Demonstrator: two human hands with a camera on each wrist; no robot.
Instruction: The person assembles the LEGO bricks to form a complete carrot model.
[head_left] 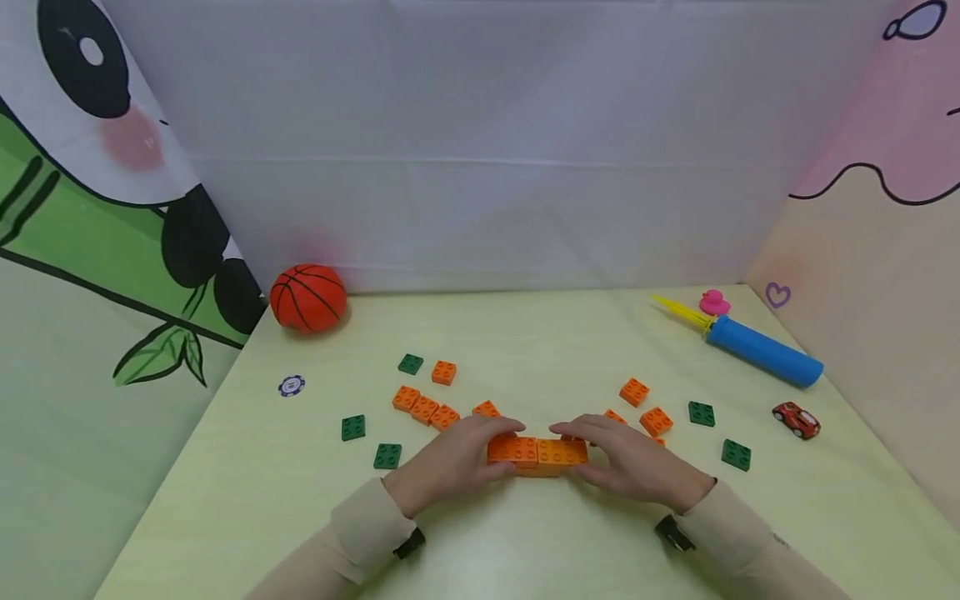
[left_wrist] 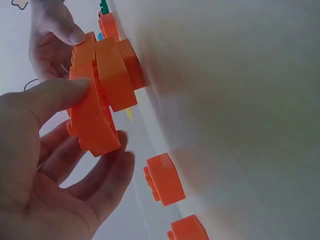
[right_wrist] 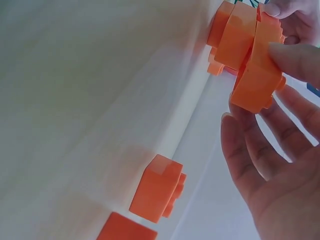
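Observation:
A small stepped stack of orange toy building bricks stands in front of me, with two top bricks side by side over a middle brick (left_wrist: 115,75) and a lower brick (left_wrist: 131,62). My left hand (head_left: 453,458) pinches the left top brick (head_left: 512,450), thumb on the near side and fingers behind. On the other end, my right hand (head_left: 637,458) holds the right top brick (head_left: 562,452) the same way. Both top bricks overhang the middle one, as the right wrist view shows, where the right hand (right_wrist: 292,185) has its lower fingers spread beneath the overhang.
Loose orange bricks (head_left: 424,408) lie beyond both hands, with more orange bricks (head_left: 656,421) at right. Green bricks (head_left: 387,456) flank them on either side. Farther out are a basketball (head_left: 308,298), a poker chip (head_left: 291,385), a blue pump (head_left: 763,350), a pink duck (head_left: 714,302) and a red car (head_left: 797,420).

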